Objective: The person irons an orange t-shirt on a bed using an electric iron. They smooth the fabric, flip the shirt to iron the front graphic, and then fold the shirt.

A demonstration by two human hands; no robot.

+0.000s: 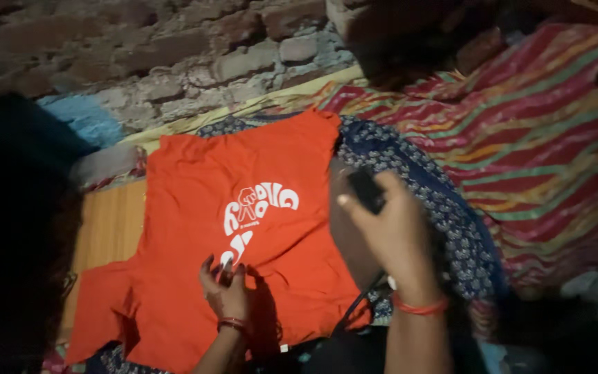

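Observation:
An orange-red T-shirt (195,208) with a white print lies spread flat in the middle of the view. My left hand (226,285) presses its fingertips onto the shirt just below the print. My right hand (392,232) is raised over the shirt's right edge and grips the black handle of a dark clothes iron (351,232). The iron is tilted up, off the cloth. A dark cord (358,305) hangs from it toward me. Both wrists wear red bangles.
A navy patterned cloth (444,208) lies under the shirt, on a red, green and yellow striped blanket (548,131). A bare brick wall (174,55) runs along the back. A wooden board (109,228) shows at the left, beside a large dark shape (15,228).

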